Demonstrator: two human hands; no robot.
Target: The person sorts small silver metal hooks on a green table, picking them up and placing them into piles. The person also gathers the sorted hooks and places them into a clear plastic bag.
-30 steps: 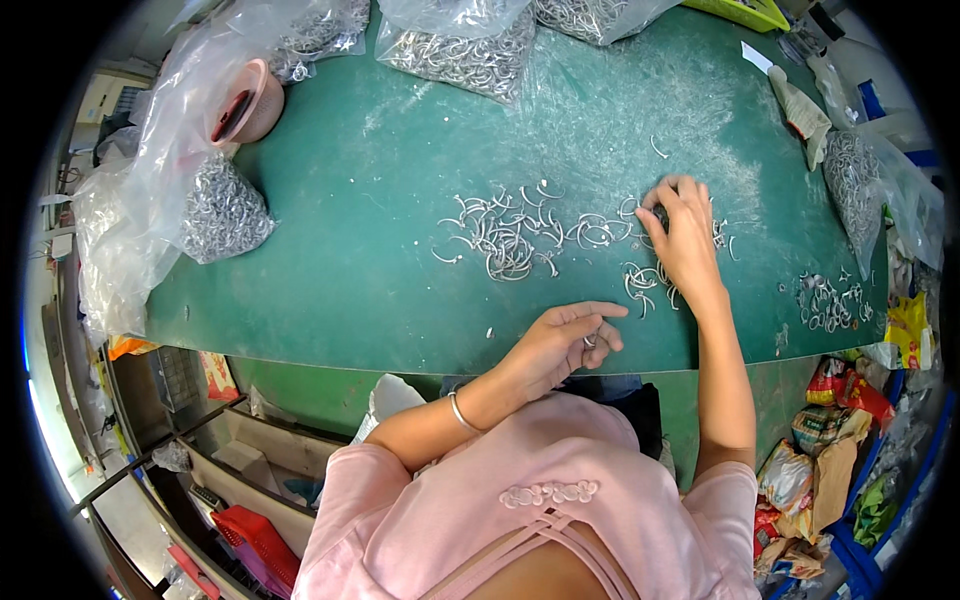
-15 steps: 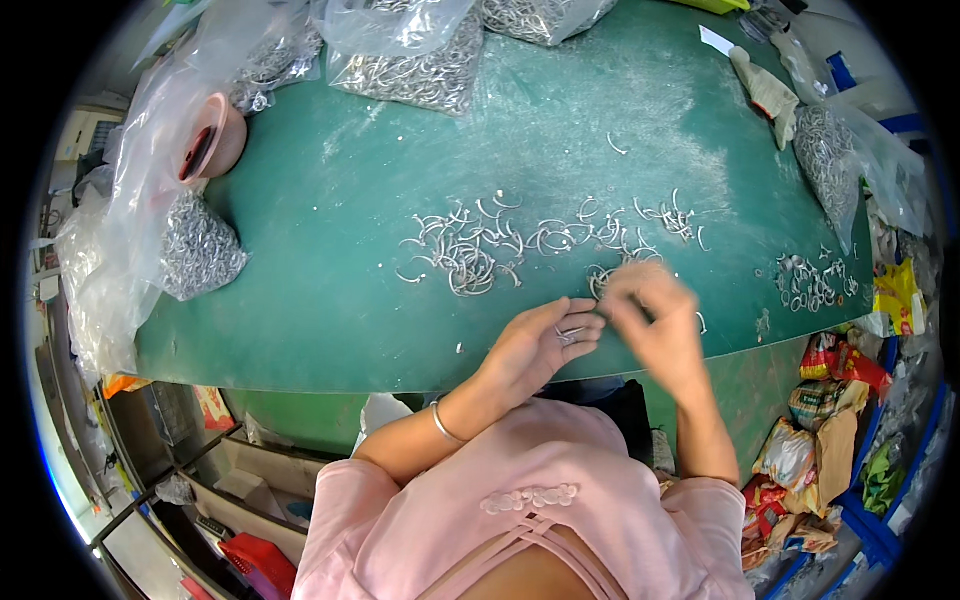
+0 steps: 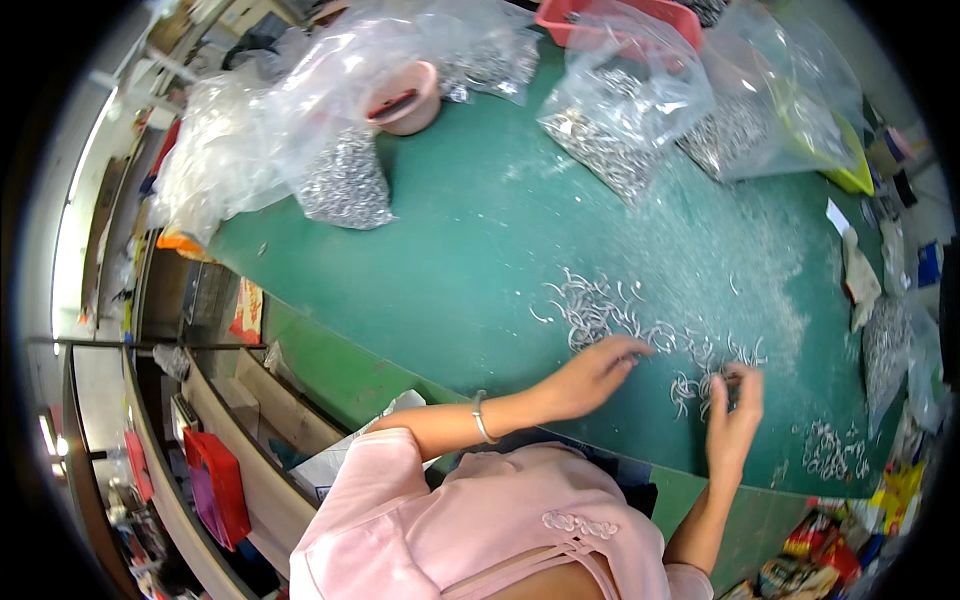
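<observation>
Small curved silver metal pieces, like open rings, lie in a loose pile (image 3: 592, 312) on the green table (image 3: 450, 260). My left hand (image 3: 585, 382), a silver bangle on its wrist, reaches over the near edge of this pile. Its fingers are bent and pressed together, and whatever they hold is hidden. My right hand (image 3: 735, 415) is at a smaller cluster of the same pieces (image 3: 688, 392). Its thumb and fingers are apart, with metal pieces beside and behind the fingertips.
Another group of small metal pieces (image 3: 835, 452) lies at the right. Clear bags of metal parts (image 3: 345, 185) stand along the far and left sides, near a pink bowl (image 3: 412, 105). A red basket (image 3: 640, 18) sits at the back.
The view has swung left, so the table appears shifted right. My hands, close together before, have separated; the left has turned palm down toward the pile, the right is at the small cluster.
</observation>
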